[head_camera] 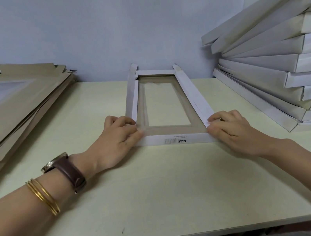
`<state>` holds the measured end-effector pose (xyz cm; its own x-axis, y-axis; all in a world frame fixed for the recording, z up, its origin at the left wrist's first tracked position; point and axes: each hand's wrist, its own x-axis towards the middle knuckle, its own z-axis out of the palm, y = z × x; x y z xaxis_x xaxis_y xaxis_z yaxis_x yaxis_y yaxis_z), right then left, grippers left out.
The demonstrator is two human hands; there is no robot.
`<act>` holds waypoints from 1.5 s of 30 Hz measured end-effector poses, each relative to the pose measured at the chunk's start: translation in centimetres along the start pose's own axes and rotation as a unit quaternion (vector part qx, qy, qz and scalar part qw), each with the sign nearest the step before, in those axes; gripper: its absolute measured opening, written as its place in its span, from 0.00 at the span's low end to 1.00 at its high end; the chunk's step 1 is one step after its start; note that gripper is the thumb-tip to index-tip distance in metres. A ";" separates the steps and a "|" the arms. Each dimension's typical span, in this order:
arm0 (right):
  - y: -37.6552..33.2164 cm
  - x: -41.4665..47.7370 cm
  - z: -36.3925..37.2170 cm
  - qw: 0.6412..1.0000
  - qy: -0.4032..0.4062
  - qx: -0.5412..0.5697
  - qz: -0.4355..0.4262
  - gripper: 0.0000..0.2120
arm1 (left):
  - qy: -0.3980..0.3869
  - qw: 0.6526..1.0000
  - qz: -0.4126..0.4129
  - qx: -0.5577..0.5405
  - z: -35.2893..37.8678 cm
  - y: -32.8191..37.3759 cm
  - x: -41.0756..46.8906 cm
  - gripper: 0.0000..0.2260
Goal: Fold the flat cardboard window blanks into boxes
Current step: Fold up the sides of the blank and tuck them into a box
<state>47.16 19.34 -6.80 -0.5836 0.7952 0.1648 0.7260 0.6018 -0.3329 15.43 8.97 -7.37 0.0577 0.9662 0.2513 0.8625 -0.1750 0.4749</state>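
A: Where's the box (174,138)?
B: On the table (144,202), between both hands, side walls up (label strip nearest the person).
A: Fingers?
B: The left hand (116,140) pinches the near left corner, the right hand (232,127) the near right; thumbs seem tucked under, hard to see. The blanks (15,108) lie left, a folded stack (276,68) right.

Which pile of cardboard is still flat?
The brown pile on the left; its sheets lie flat, while the white stack on the right is folded into boxes.
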 end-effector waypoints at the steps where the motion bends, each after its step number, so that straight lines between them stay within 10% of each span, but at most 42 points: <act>1: -0.3 -0.1 0.0 1.000 0.010 -0.009 -0.006 0.13 | 0.009 1.000 0.009 0.020 0.0 0.1 -0.1 0.14; 9: -2.2 -0.5 0.9 0.968 0.094 -0.217 -0.079 0.07 | 0.043 0.966 0.172 0.188 1.3 2.6 0.5 0.09; 19: -9.4 2.1 3.7 0.980 0.039 -0.145 -0.135 0.11 | 0.038 0.979 0.131 0.152 3.9 6.0 2.4 0.07; 45: 0.7 -1.0 -0.8 0.971 0.071 -0.176 -0.148 0.08 | -0.005 0.986 0.120 0.115 2.5 5.6 2.1 0.11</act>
<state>48.57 19.02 -6.49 -0.7477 0.5711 0.3387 0.6283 0.7736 0.0828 21.61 10.48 -6.33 0.2787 0.9038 0.3247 0.9145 -0.3531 0.1978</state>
